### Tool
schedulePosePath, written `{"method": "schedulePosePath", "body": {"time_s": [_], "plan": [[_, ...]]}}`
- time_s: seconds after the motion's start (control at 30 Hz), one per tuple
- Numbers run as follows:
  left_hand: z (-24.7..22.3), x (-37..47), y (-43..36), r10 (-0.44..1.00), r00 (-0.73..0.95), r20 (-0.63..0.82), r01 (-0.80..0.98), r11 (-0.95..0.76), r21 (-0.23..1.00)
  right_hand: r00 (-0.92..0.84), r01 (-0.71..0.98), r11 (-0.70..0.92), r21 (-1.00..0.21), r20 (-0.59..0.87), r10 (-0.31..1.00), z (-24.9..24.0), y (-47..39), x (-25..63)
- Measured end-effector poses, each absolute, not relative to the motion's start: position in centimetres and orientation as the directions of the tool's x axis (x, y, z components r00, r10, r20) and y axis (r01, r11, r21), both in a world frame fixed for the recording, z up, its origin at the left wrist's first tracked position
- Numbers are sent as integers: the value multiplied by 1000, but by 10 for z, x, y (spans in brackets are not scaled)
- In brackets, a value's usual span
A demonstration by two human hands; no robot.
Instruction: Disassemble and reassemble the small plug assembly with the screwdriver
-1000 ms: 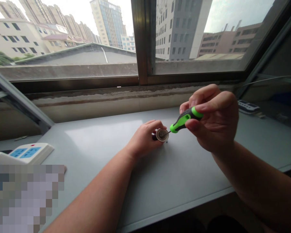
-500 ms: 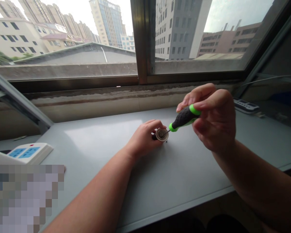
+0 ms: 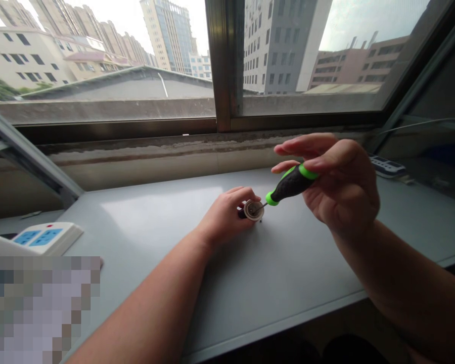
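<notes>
My left hand is closed around a small round fitting that looks like a lamp socket, its pale open end tilted up toward the right. The fitting's dark body is mostly hidden behind my fingers. In my right hand is a black and green screwdriver, pinched at the end of its handle between thumb and fingers, with other fingers stretched out. Its thin metal shaft slants down left into the socket's open end. The tip is too small to make out inside.
Both hands are over a pale grey table. A white power strip with blue outlets lies at the left, above a blurred-out patch. Another power strip sits at the back right. Beyond the table's back edge rises a framed window.
My right hand has shifted slightly right, and its fingers have spread on the screwdriver handle, which has turned a little. My left hand and the socket have stayed in place.
</notes>
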State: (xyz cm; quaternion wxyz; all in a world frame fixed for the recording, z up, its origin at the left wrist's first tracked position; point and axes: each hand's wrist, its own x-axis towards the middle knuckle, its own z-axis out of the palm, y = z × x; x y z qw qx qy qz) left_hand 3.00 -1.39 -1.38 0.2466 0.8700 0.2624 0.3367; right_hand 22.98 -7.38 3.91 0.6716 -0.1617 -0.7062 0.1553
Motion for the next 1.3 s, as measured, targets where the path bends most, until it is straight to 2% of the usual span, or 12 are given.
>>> {"method": "schedulePosePath", "body": {"time_s": [0.1,0.2,0.27,0.43,0.63,0.87,1.0,1.1,1.3], "plan": [[-14,30,-14,617,640,458,283,-743,606,-71,25,908,-419,905,420,39,-75,229],[-13,30,-14,630,638,442,285,-727,624,7,82,921,-382,924,382,39,-74,227],[-13,29,-14,637,638,434,295,-722,626,28,77,914,-398,917,397,39,-74,228],[-14,29,-12,621,645,446,295,-740,604,-96,10,884,-467,880,466,39,-76,230],[-12,29,-14,636,640,430,302,-723,621,39,96,931,-353,936,351,40,-70,228],[-15,29,-12,631,639,439,294,-729,618,-90,26,871,-491,866,491,40,-78,231],[-12,29,-13,634,644,427,301,-724,621,-37,81,929,-360,931,364,40,-71,229],[-11,29,-14,635,641,432,299,-724,621,-14,56,952,-300,953,302,38,-63,232],[-15,29,-12,635,640,433,303,-727,616,-66,39,894,-447,891,449,35,-67,235]]}}
